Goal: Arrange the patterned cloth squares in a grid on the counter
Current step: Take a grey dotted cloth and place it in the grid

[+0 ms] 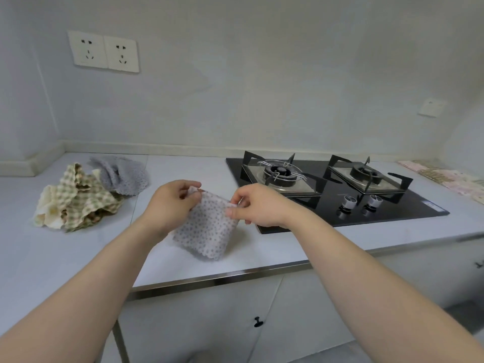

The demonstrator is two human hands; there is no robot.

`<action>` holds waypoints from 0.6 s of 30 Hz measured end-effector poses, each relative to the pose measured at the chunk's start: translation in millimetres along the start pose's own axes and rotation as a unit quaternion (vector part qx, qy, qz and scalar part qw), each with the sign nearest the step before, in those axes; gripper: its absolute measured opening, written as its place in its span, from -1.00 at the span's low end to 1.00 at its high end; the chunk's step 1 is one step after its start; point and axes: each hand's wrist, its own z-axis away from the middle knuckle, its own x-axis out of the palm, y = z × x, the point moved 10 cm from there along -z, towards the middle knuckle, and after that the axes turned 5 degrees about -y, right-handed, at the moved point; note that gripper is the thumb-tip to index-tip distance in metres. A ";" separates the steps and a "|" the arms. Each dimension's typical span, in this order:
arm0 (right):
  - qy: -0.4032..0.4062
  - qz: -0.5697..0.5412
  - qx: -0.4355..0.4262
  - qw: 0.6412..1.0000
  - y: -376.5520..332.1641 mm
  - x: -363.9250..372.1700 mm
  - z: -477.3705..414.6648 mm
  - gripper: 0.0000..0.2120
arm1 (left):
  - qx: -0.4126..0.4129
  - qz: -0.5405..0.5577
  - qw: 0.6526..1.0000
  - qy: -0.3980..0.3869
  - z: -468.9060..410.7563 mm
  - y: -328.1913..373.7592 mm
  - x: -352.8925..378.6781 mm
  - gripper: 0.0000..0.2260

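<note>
both hands are raised over the counter (78, 258) and share one piece of fabric. left hand (171, 203) pinches the upper left corner of a white floral cloth square (207, 231) between thumb and curled fingers, and right hand (258, 206) pinches the upper right corner the same way, thumb on the near face. the square hangs between them with its scalloped lower edge drooping toward the pale countertop; whether that edge touches the surface cannot be told. it sits just left of the black gas hob (337, 192), whose near left corner is partly hidden behind the right hand.

well to the left, near the back corner of the counter, lies a crumpled pile of cloth squares (78, 203) in green-and-cream check, with plain cream pieces at its left edge. a grey dotted cloth (123, 175) is bunched against the far side of that pile, touching it.

two wall sockets (103, 52) sit side by side on the wall above the pile. a patterned mat (445, 176) lies at the far right end of the counter, beyond the hob. cabinet doors with small dark knobs (258, 322) run below the counter edge.
</note>
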 end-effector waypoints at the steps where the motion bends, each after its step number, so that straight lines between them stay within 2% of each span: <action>1: -0.007 0.023 -0.002 1.000 -3.5 -6.5 8.7 -0.75 | 0.000 0.027 1.000 -0.002 1.3 1.8 4.4 -0.87; 2: -0.025 0.026 -0.009 0.999 -8.9 -10.0 17.4 -0.72 | -0.004 0.053 0.999 -0.009 2.9 2.9 8.9 -0.88; 5: -0.080 -0.098 -0.049 0.991 -30.8 -15.9 41.2 -0.67 | -0.027 0.148 0.987 -0.048 6.2 4.3 23.1 -0.86; 6: -0.078 -0.099 -0.054 0.991 -36.4 -21.0 46.7 -0.67 | -0.033 0.177 0.982 -0.061 7.5 5.6 27.1 -0.85; 9: -0.048 0.050 -0.050 0.996 -46.5 -36.3 54.5 -0.75 | -0.038 0.202 0.976 -0.069 11.2 7.2 30.8 -0.85; 11: -0.047 0.069 -0.026 0.996 -47.0 -38.6 57.7 -0.74 | -0.036 0.184 0.979 -0.074 14.1 7.0 33.6 -0.83; 14: 0.055 0.171 -0.005 0.984 -52.8 -56.9 59.3 -0.67 | -0.035 0.178 0.982 -0.058 18.0 8.2 35.5 -0.84; 15: 0.099 0.169 -0.003 0.981 -54.1 -63.2 61.1 -0.65 | -0.033 0.172 0.984 -0.045 18.8 8.7 34.8 -0.85; 18: 0.163 0.031 -0.004 0.986 -40.1 -64.8 59.7 -0.67 | -0.014 0.149 0.989 0.020 20.7 16.4 29.8 -0.87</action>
